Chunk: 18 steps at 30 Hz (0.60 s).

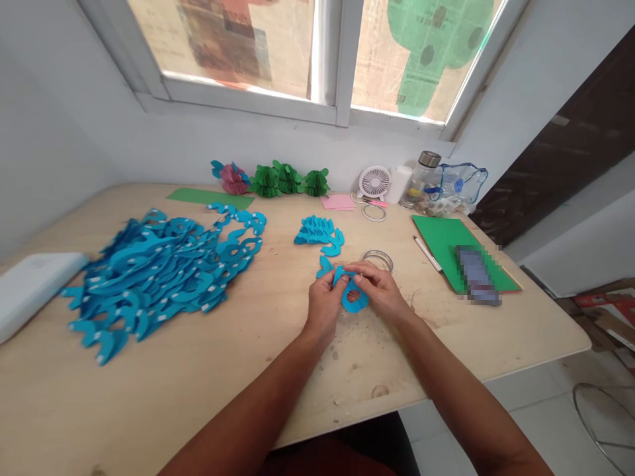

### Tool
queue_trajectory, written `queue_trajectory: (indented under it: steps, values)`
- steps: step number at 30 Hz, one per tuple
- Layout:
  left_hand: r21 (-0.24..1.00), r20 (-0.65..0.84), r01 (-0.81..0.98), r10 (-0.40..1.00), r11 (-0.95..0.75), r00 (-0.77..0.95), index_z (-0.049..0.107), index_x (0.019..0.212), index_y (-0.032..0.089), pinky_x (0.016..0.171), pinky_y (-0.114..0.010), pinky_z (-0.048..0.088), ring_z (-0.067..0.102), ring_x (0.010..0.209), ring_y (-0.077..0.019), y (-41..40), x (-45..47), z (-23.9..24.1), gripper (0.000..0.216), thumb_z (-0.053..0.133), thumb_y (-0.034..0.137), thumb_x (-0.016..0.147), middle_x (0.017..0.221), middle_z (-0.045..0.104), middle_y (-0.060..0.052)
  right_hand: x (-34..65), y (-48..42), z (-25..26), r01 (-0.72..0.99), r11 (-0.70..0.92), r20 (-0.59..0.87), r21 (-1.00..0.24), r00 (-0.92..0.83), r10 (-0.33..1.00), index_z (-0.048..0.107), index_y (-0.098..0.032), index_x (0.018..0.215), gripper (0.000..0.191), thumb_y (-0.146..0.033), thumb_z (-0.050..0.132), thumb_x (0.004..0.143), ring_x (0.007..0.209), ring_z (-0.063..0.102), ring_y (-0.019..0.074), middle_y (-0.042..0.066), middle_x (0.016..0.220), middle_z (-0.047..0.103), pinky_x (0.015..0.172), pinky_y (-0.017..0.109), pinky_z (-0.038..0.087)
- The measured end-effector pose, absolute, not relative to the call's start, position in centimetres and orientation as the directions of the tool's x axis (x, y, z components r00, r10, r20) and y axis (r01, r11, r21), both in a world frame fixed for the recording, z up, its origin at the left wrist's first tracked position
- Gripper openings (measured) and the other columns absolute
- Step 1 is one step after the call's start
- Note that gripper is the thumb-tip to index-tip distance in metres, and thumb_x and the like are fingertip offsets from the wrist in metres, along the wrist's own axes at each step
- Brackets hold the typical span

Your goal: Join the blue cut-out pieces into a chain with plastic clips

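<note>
Both hands meet over the front middle of the table, pinching a blue paper ring (355, 303) between thumbs and fingers. My left hand (323, 299) grips its left upper edge; my right hand (381, 288) holds the right upper edge. From the ring, a chain of curved blue paper pieces (332, 244) runs back to a small folded stack (315, 230). On the left lies a large heap of blue paper pieces (163, 264) dotted with small white squares. Just behind my right hand rest tape rolls (378, 256), partly hidden by it.
Green paper pom-poms (288, 180) and a pink one (234, 178) line the wall. A small fan (375, 182), a bottle (421, 180) and a clear bag (461, 182) stand at the back right. Green sheets (441, 238), a phone (477, 274) and a white pen (427, 254) lie right.
</note>
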<state>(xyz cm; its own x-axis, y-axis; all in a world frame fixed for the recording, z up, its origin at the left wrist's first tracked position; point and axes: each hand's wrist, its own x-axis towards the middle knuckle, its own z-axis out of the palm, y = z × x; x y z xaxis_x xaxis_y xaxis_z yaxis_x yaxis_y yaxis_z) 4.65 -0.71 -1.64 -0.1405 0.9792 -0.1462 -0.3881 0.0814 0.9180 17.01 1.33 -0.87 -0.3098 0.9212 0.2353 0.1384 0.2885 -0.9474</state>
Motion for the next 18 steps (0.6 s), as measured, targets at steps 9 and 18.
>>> queue_trajectory:
  steps: [9, 18]
  values:
    - [0.891, -0.167, -0.446, 0.972, 0.077, -0.165, 0.067, 0.076, 0.013, 0.058, -0.022, 0.044, 0.054, 0.064, -0.0125, -0.76, 4.59, -1.29, 0.020, 0.068, 0.029, 0.063, 0.069, 0.062, 0.000, 16.89, 1.10, -0.82, 0.227, 0.408, 0.315, -0.885, -0.355, 0.880, 0.065, -0.026, 0.109, 0.028, -0.032, 0.050, 0.087, 0.108, 0.053, 0.0220, 0.008, 0.113, 0.059, 0.087, 0.037, 0.048]
    - [0.881, -0.165, -0.468, 0.974, 0.075, -0.154, 0.065, 0.065, 0.012, 0.052, -0.022, 0.041, 0.049, 0.055, -0.0102, -0.84, 4.63, -1.10, 0.026, 0.067, 0.038, 0.065, 0.060, 0.057, 0.000, 17.25, 1.48, -1.28, 0.295, 0.476, 0.367, -0.828, -0.357, 0.859, 0.064, -0.024, 0.111, 0.028, -0.030, 0.049, 0.088, 0.108, 0.053, 0.0218, 0.009, 0.113, 0.061, 0.093, 0.039, 0.042]
